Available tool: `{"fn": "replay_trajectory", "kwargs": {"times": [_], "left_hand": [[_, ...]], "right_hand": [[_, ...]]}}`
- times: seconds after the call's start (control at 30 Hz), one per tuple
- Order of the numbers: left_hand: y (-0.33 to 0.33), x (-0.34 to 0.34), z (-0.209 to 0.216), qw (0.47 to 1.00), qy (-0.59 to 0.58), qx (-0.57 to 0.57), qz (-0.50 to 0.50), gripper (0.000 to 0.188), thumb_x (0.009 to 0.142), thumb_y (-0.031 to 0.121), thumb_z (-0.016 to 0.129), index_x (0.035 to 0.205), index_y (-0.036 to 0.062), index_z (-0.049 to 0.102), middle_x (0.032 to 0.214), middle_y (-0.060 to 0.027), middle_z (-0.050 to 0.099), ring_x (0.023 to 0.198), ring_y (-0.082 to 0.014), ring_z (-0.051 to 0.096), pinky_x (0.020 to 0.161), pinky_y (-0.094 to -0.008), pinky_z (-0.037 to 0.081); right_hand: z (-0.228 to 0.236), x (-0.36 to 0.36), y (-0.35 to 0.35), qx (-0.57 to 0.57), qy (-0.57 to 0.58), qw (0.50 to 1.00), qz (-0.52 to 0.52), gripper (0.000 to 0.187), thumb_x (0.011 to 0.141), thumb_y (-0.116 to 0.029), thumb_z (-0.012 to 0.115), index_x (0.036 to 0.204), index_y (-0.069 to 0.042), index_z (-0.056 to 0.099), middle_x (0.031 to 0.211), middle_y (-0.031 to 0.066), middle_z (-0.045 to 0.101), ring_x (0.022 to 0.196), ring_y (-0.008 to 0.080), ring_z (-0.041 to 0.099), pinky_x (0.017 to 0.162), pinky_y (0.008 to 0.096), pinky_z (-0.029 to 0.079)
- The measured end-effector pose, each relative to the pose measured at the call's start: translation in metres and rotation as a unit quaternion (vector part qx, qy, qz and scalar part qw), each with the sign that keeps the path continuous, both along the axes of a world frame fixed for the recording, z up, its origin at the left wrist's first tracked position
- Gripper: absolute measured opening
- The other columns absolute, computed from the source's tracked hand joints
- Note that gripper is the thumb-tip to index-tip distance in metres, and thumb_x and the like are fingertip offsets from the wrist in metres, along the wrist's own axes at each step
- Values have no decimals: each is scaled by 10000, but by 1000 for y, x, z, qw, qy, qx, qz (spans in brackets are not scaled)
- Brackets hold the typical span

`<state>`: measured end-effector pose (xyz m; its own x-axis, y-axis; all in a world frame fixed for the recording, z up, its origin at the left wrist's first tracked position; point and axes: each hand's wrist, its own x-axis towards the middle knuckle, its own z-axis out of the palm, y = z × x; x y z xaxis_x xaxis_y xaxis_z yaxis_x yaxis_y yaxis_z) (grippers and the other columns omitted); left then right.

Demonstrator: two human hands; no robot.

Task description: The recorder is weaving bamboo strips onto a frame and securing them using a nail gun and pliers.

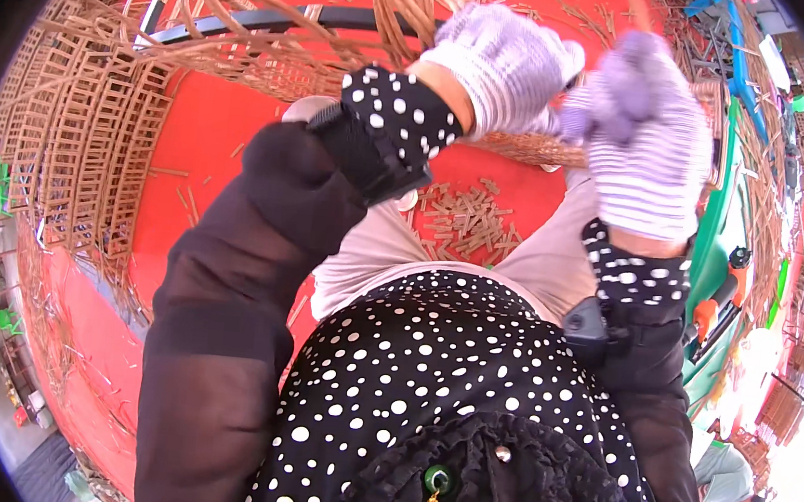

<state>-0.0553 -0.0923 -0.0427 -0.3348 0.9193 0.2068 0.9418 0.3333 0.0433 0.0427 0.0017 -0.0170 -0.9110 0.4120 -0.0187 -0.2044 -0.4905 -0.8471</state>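
Observation:
My left hand [509, 66], in a purple and white striped glove, is closed in a fist at the far edge of the work. Close to its right is my right hand [647, 137], gloved alike, its fingers curled together and a little blurred. What lies between the fingers of either hand is hidden. Around and below the hands runs a brown woven wicker piece [275, 66], with loose upright strands [393, 13] beside my left hand. A dark metal bar [240, 21] goes along it.
Cut brown strip pieces [468, 221] lie on the red floor [201, 149] between my legs. Stacked wicker lattice pieces [94, 134] stand at the left. At the right are a green surface [722, 200], an orange and black tool [722, 299] and another person's sleeve [724, 473].

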Motion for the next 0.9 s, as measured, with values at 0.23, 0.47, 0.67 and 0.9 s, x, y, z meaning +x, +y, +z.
{"fn": "replay_trajectory", "kwargs": {"times": [0.23,0.47,0.67,0.9], "left_hand": [[-11,24,-11,997,-31,57,38,486,642,573,630,829,128,571,752,-30,615,740,-186,618,665,-343,468],[-11,27,-27,994,-4,103,45,534,649,625,582,827,121,574,755,-40,606,729,-192,604,664,-345,447],[-16,35,-24,986,-4,166,33,510,653,599,600,788,107,589,702,-55,600,688,-219,605,641,-372,447],[-19,45,-28,975,17,221,35,452,644,576,618,696,131,564,635,-18,560,619,-180,575,603,-347,438]], "right_hand": [[22,17,-1,-2,-53,999,-10,293,916,-260,441,652,-131,443,474,-70,208,379,77,217,404,281,313],[52,41,-12,8,-19,1000,-4,399,903,-208,373,516,-180,283,403,-48,199,328,106,212,375,313,299],[72,46,-24,45,-60,992,-101,405,886,-205,398,500,-180,279,397,-43,197,314,128,214,349,340,315],[81,34,-14,85,-40,995,-29,408,878,-196,432,505,-176,267,403,-36,183,332,114,208,363,303,307]]}}
